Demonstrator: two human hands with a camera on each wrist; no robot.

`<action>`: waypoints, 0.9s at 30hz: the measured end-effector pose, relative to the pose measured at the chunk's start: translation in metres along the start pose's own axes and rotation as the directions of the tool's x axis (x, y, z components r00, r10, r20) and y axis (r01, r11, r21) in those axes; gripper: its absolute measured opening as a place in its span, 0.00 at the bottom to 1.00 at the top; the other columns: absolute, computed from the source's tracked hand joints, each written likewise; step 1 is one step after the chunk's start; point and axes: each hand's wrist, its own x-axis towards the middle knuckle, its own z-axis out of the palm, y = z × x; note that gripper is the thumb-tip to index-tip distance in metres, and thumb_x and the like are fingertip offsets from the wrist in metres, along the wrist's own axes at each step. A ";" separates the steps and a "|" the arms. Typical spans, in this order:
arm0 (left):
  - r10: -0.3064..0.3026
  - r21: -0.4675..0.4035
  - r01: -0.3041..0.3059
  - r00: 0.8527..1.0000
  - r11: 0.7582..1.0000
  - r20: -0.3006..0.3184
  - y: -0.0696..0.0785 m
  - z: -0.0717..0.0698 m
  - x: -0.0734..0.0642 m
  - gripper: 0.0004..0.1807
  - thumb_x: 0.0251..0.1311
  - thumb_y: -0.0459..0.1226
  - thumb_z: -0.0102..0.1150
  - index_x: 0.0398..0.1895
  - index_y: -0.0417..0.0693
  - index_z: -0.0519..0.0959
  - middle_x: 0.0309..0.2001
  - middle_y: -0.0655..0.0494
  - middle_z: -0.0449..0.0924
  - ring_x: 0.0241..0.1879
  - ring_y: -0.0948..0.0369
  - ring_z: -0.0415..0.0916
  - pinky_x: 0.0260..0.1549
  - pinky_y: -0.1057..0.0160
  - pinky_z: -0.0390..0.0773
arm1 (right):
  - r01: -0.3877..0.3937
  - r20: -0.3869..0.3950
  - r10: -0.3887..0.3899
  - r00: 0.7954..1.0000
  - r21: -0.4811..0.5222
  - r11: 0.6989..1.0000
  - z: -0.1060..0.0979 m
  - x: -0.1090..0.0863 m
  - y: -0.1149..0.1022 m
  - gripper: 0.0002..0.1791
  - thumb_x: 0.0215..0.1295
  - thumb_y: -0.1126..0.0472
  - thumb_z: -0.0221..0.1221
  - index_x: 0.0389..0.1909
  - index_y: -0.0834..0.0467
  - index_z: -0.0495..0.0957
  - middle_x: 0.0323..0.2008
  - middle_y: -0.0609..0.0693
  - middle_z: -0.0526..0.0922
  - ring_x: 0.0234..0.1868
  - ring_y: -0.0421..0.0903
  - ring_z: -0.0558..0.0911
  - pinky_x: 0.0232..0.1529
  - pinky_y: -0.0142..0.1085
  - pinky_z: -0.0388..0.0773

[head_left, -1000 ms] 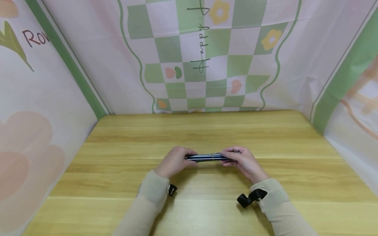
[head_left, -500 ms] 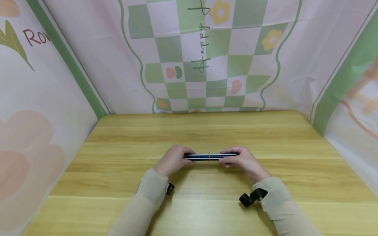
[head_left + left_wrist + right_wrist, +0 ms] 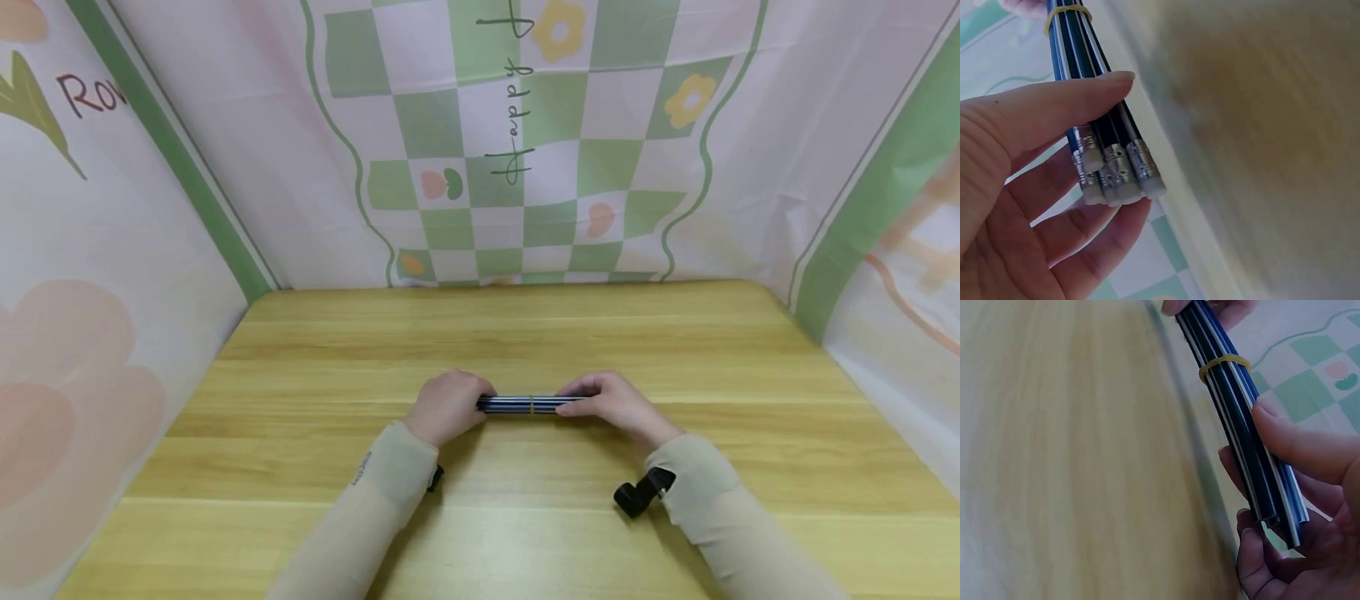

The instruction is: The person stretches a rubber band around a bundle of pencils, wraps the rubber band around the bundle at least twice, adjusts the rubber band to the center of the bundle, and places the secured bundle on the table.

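A bundle of dark blue pencils with white stripes (image 3: pixel 506 405) lies level between the two hands. Round its middle runs a yellow rubber band (image 3: pixel 1225 361). My left hand (image 3: pixel 448 407) grips the eraser end, thumb across the near side; the silver ferrules and whitish erasers (image 3: pixel 1121 187) stick out past the thumb in the left wrist view. At the opposite end, my right hand (image 3: pixel 618 408) holds the pencils between thumb and fingers. Flat, unsharpened-looking tips (image 3: pixel 1282 525) show there in the right wrist view.
Beneath the hands is a wood-grain table (image 3: pixel 510 333). A printed cloth (image 3: pixel 495 225) with green checks hangs behind it, and more printed cloth stands at both sides. Each sleeve carries a black wrist mount, the right one (image 3: pixel 643 493) jutting inward.
The bundle has shifted slightly left, then a little lower, and sits more level. The right fingers and thumb have changed their hold on its end. Both hands still hold it.
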 end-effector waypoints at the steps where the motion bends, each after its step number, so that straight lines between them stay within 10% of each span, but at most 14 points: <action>1: 0.002 0.007 -0.002 1.000 1.000 0.004 0.000 0.002 0.001 0.13 0.58 0.37 0.70 0.47 0.53 0.87 0.47 0.58 0.87 0.47 0.58 0.84 0.44 0.57 0.83 | 0.009 0.006 -0.009 1.000 -0.011 1.000 0.000 0.001 0.000 0.19 0.60 0.56 0.69 0.48 0.64 0.84 0.45 0.56 0.87 0.46 0.43 0.80 0.48 0.37 0.77; 27: -0.061 -0.065 0.069 0.991 0.995 0.116 -0.003 0.004 -0.001 0.19 0.58 0.44 0.70 0.51 0.48 0.85 0.49 0.53 0.85 0.48 0.56 0.81 0.48 0.57 0.82 | 0.020 0.057 -0.013 0.998 -0.129 0.991 0.003 0.004 -0.003 0.22 0.62 0.54 0.67 0.51 0.64 0.82 0.49 0.59 0.84 0.49 0.48 0.79 0.47 0.37 0.75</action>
